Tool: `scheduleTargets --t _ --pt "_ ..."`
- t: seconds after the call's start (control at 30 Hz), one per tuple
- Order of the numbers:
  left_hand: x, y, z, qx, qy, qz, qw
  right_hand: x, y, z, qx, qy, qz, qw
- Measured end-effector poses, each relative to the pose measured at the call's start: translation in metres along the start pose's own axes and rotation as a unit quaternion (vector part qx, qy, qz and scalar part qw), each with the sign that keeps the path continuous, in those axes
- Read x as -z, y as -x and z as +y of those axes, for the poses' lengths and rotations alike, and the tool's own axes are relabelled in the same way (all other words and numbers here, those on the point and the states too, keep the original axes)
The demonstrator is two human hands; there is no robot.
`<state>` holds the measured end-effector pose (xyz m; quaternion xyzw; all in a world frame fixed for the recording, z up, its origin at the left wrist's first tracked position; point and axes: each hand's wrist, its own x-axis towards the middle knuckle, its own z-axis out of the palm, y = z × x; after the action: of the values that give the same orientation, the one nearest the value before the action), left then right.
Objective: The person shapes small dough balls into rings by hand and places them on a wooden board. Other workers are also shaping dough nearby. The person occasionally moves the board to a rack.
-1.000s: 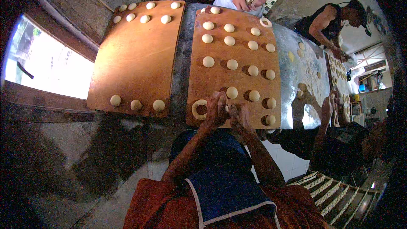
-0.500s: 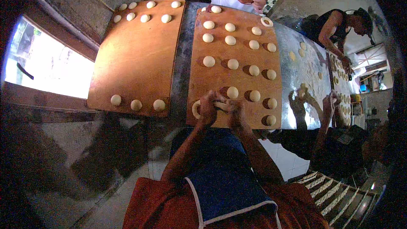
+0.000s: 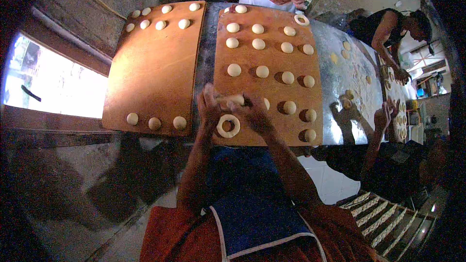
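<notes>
My left hand (image 3: 209,104) and my right hand (image 3: 254,111) are raised together over the near edge of the right wooden board (image 3: 272,87), both closed on one pale dough ball (image 3: 232,100) held between them. Just below my hands a dough ring (image 3: 228,126) lies flat on the board. Several round dough balls (image 3: 262,71) sit in rows across the rest of this board. Another dough ring (image 3: 301,19) lies at its far right corner.
A second wooden board (image 3: 155,68) on the left carries dough balls at its far and near edges. A metal table (image 3: 357,82) with dough pieces runs right. One person stands at the far end, others work at the right. A bright window (image 3: 53,87) is at left.
My hands have lifted off the board and moved up a little, uncovering the dough ring. They now hold a dough ball between them.
</notes>
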<state>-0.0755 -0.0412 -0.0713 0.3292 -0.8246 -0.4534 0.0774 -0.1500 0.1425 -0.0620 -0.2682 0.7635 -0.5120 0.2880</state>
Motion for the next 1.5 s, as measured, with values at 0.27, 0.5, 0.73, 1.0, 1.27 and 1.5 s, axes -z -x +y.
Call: scheduleTargets --t 0.27,0.5,0.73,1.0,1.27,1.5 --pt "0.003 0.007 -0.013 -0.165 -0.097 0.12 0.974 0.015 0.038 -0.029 0.111 0.22 0.205 0.947" --pt "-0.009 0.0 -0.032 -0.196 -0.124 0.117 0.966 0.153 0.118 0.026 0.001 0.163 0.212 0.964" --pt "-0.009 0.014 -0.005 -0.198 -0.17 0.157 0.952 0.351 0.113 0.164 0.039 0.393 0.522 0.756" --pt "-0.086 0.036 0.146 -0.285 -0.17 0.162 0.929 0.459 0.08 0.231 -0.155 0.402 0.353 0.831" --pt "-0.275 0.052 0.278 -0.166 0.167 -0.216 0.948 0.414 0.112 0.144 0.008 -0.201 0.412 0.889" --pt "-0.344 0.058 0.311 -0.193 0.242 -0.306 0.9 0.361 0.148 0.085 0.001 -0.142 0.406 0.903"
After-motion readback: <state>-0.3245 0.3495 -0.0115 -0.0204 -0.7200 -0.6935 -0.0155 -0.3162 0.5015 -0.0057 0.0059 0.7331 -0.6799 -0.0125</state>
